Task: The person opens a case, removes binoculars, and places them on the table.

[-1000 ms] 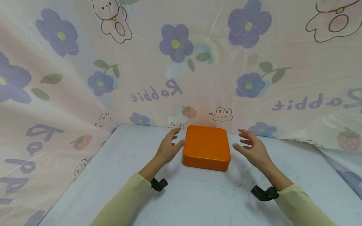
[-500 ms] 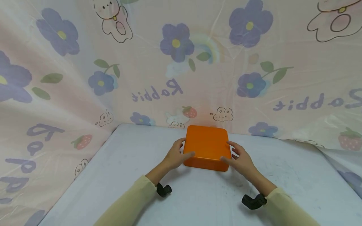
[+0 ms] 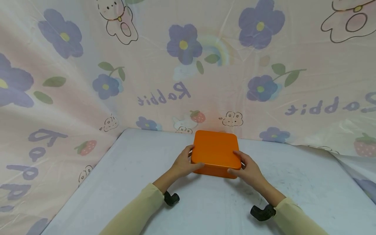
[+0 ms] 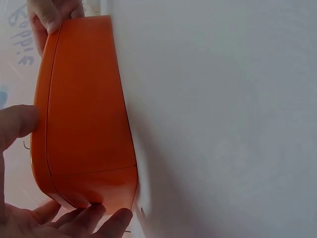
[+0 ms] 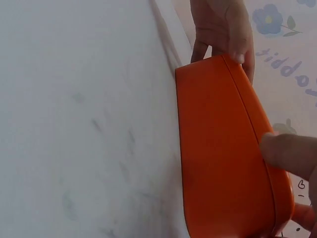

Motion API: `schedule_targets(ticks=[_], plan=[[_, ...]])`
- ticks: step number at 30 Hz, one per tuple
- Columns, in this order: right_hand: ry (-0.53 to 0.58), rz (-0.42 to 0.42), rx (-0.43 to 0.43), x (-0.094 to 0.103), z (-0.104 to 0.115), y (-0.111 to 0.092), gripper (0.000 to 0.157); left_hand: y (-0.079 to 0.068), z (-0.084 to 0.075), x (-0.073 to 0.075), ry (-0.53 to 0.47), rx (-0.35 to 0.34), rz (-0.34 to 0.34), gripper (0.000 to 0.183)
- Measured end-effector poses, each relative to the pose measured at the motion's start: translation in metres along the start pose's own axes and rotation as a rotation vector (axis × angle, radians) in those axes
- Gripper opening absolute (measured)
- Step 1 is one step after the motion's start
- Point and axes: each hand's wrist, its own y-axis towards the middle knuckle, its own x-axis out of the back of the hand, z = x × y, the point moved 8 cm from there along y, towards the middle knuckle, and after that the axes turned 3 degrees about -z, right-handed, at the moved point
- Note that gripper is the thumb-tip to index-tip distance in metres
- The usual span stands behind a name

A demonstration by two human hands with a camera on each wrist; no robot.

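With my left hand (image 3: 182,164) I pinch the left near corner of the orange seamed box (image 3: 215,148), thumb at the front rim, fingers along the side; my right hand (image 3: 249,170) mirrors that at the right corner. The box lies at two o'clock from my left, ten from my right, neither clearly nearer. Its top looks nearly square, showing no obvious long axis. Beneath is the white table (image 3: 141,153); at twelve, the printed backdrop (image 3: 211,98).
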Motion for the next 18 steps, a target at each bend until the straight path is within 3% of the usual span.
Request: schedule_targets(ticks=[10, 18], plan=[[-0.058, 0.004, 0.022, 0.0031, -0.0003, 0.0002, 0.084, 0.0019, -0.002, 0.0056, 0.1, -0.07, 0.016, 0.09], [-0.149, 0.0, 0.061, 0.0042, 0.0034, -0.0008, 0.082, 0.0022, -0.0035, 0.0069, 0.098, -0.06, 0.016, 0.09]])
